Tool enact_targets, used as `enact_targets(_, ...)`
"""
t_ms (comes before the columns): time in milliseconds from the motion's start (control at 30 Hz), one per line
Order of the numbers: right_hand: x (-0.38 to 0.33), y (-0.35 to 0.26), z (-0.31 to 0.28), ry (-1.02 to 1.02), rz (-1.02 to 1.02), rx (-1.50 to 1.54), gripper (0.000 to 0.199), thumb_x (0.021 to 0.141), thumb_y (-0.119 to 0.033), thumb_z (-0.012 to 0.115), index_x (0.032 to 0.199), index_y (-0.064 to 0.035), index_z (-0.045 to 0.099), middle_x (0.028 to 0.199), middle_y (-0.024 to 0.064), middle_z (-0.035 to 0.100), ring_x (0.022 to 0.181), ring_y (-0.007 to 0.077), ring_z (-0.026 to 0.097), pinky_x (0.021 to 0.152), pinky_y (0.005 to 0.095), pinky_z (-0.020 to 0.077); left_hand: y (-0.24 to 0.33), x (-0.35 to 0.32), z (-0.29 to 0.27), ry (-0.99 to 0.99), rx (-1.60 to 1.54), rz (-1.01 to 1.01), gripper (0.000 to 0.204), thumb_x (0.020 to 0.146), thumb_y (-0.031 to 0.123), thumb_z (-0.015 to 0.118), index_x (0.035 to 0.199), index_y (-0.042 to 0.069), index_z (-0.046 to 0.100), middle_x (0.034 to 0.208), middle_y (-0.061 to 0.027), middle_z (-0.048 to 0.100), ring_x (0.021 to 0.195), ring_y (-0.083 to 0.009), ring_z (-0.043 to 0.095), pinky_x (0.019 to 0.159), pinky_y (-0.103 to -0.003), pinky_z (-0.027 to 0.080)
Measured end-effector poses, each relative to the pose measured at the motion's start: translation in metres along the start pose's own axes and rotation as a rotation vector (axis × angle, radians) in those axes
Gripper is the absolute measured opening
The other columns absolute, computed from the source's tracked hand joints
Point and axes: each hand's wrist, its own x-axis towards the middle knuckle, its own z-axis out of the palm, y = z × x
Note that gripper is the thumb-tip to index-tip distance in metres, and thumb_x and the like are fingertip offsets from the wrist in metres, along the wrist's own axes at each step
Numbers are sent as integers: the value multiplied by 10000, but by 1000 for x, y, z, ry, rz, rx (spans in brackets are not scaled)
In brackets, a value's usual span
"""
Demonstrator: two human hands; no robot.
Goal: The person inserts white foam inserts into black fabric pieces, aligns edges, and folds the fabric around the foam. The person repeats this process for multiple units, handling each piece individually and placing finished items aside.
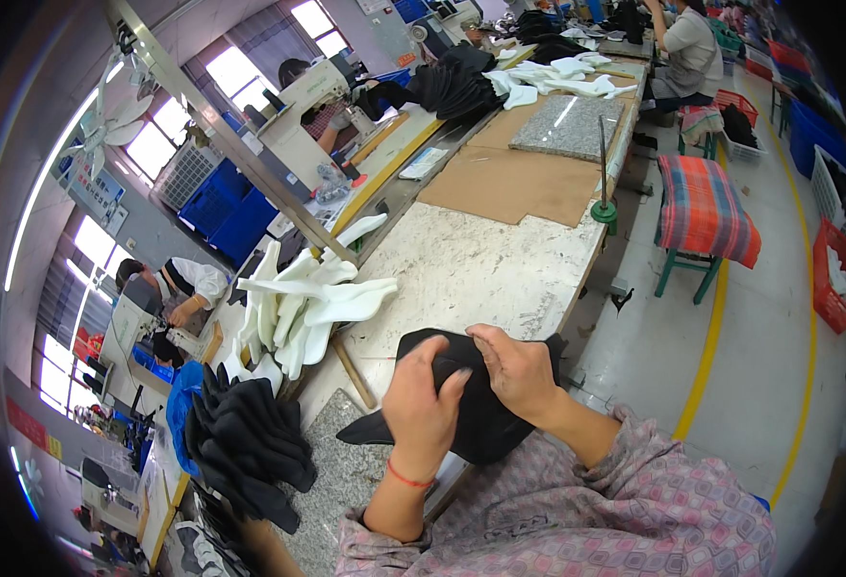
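Note:
A black fabric piece (485, 413), broad with a pointed end, lies over the near edge of the worktable and toward my lap. My left hand (421, 399), with a red cord at its wrist, is curled at the upper left part of this piece. Its thumb and forefinger bend toward each other over the fabric. My right hand (517, 373) grips the top edge, fingers bent down and fingertips close to the left hand. Part of the fabric is hidden behind both hands.
Left of my hands are a heap of white foam pieces (317, 298), stacked black pieces (250, 433), a wooden stick (353, 370) and a granite slab (331, 462). Ahead lie brown cardboard (509, 183) and a green-based spindle (604, 210). A cloth-covered stool (702, 207) stands right; people work nearby.

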Motion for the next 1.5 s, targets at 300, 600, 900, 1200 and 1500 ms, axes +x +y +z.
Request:
enact_targets(300,2,-5,4,51,65,270,144,894,-45,593,1037,-29,595,837,149,666,705,307,674,562,321,518,7,9,1,44,2,-3,184,738,140,744,842,50,621,736,-112,597,647,-282,589,578,-343,460)
enact_targets(600,-10,-4,6,58,186,319,114,921,-80,560,1025,-38,581,757,162,627,634,320,631,560,342,482,6,26,13,12,71,215,233,718,182,762,791,35,597,679,-101,562,594,-283,569,524,-348,444)
enact_targets(900,-13,-17,-48,-139,32,223,255,767,-50,703,1005,-30,612,928,135,575,836,313,591,716,352,491,7,26,14,-8,54,153,266,739,244,738,717,83,527,634,-56,519,566,-247,549,474,-358,418)
enact_targets(1200,-9,-29,-29,-207,137,282,215,782,-75,707,901,13,551,811,146,552,732,331,569,645,368,459,-4,24,16,-36,-65,193,229,708,227,743,751,72,580,678,-53,566,604,-240,571,514,-345,434)
enact_targets(1500,-1,-23,-33,-256,123,429,214,812,-75,685,937,5,532,813,113,496,710,266,503,653,327,430,-9,13,3,28,-19,182,481,626,348,787,932,46,571,820,-84,567,745,-294,550,670,-396,422)
